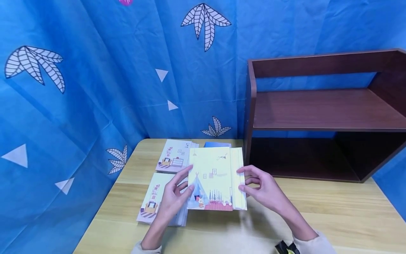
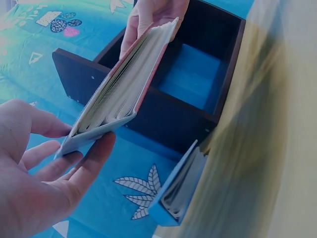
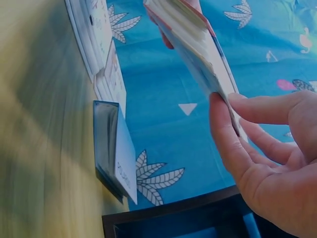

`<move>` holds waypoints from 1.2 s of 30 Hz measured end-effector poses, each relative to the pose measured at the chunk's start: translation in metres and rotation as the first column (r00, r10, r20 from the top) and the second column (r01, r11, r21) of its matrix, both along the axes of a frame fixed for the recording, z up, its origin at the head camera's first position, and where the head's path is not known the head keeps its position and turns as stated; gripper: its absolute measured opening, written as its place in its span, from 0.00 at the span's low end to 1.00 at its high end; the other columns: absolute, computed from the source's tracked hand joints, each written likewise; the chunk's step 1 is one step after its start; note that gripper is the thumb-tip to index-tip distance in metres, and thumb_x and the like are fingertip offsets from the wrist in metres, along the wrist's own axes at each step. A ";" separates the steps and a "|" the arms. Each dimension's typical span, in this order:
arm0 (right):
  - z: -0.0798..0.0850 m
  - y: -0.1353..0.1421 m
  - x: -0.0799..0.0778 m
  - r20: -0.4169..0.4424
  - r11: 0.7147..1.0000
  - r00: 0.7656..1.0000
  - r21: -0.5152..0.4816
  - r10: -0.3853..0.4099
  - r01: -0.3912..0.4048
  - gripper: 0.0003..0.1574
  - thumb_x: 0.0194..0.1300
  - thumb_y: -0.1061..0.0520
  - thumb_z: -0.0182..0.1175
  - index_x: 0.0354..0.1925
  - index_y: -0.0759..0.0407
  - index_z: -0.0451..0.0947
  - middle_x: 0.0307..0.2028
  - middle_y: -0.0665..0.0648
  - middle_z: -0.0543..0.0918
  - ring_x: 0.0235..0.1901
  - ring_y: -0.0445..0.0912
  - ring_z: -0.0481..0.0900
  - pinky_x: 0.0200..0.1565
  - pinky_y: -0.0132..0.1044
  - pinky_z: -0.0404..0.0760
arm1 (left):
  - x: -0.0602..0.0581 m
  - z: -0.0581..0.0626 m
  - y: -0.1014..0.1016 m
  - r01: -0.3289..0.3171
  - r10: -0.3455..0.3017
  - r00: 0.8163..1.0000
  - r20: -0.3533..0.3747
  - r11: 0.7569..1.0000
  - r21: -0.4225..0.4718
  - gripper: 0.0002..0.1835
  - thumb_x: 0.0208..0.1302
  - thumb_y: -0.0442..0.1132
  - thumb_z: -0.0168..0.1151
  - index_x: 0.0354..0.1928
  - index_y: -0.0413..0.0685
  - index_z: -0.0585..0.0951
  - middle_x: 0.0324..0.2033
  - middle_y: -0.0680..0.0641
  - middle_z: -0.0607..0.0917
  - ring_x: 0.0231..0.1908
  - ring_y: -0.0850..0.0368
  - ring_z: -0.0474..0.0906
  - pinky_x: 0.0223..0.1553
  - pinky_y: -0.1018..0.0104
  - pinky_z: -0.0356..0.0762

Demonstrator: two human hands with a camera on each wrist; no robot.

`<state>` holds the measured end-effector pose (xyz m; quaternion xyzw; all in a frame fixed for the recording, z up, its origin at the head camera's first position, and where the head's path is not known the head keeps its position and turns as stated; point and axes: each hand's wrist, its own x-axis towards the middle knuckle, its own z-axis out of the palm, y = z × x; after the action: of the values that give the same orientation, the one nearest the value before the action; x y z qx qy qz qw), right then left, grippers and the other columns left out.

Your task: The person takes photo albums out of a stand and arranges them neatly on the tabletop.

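A cream photo album (image 1: pixel 210 185), its cover printed with a blue tent and small picture frames, is held above the table between both hands. My left hand (image 1: pixel 172 194) grips its left edge, and my right hand (image 1: pixel 266 188) pinches the opposite edge between thumb and fingers. The left wrist view shows the page edges of the album (image 2: pixel 124 94) between two stiff covers. Beneath and to the left, white albums with armchair drawings lie in a back stack (image 1: pixel 172 157) and a front stack (image 1: pixel 150 203), the front one partly hidden by my left hand.
Behind the held album, a blue album (image 1: pixel 217 144) lies on the wooden table (image 1: pixel 317 211); the right wrist view shows lettering on its cover. A dark brown two-level shelf (image 1: pixel 326 109) stands at the back right. A blue patterned curtain (image 1: pixel 133 63) hangs behind the table.
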<state>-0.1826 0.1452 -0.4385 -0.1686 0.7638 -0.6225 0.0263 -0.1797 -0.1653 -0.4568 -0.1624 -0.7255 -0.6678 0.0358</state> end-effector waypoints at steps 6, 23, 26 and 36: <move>-0.005 -0.002 0.000 0.024 0.999 0.999 0.013 0.035 -0.035 0.26 0.62 0.72 0.68 0.57 0.61 0.77 0.49 0.65 0.81 0.39 0.51 0.86 0.33 0.48 0.89 | 0.001 -0.005 -0.002 -0.013 0.014 0.999 0.050 1.000 -0.021 0.32 0.69 0.25 0.63 0.72 0.52 0.72 0.73 0.45 0.69 0.60 0.42 0.79 0.57 0.63 0.81; -0.017 -0.006 -0.003 0.049 0.992 0.999 0.125 0.016 -0.022 0.25 0.61 0.72 0.68 0.55 0.58 0.78 0.48 0.63 0.81 0.38 0.50 0.84 0.33 0.46 0.89 | 0.003 -0.022 0.002 -0.080 0.086 0.987 0.135 0.996 -0.051 0.35 0.65 0.19 0.60 0.72 0.51 0.74 0.74 0.44 0.66 0.54 0.43 0.80 0.53 0.67 0.82; -0.021 -0.008 -0.004 0.045 0.990 0.999 0.139 0.016 -0.022 0.25 0.60 0.73 0.68 0.55 0.59 0.78 0.47 0.63 0.81 0.37 0.49 0.84 0.33 0.46 0.89 | 0.003 -0.027 0.002 -0.092 0.102 0.985 0.142 0.993 -0.074 0.34 0.65 0.20 0.61 0.71 0.52 0.74 0.75 0.43 0.65 0.58 0.42 0.78 0.56 0.66 0.80; -0.032 -0.010 -0.006 0.040 0.972 0.999 0.235 0.025 -0.034 0.24 0.60 0.72 0.69 0.53 0.61 0.77 0.49 0.64 0.82 0.37 0.48 0.83 0.30 0.39 0.88 | 0.004 -0.038 0.003 -0.110 0.132 0.979 0.153 0.984 -0.143 0.33 0.64 0.22 0.63 0.70 0.50 0.76 0.73 0.43 0.69 0.53 0.45 0.81 0.54 0.68 0.80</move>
<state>-0.1887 0.1355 -0.4701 -0.1641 0.8290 -0.5302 0.0693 -0.1755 -0.1622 -0.4948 -0.0649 -0.7778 -0.6251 0.0063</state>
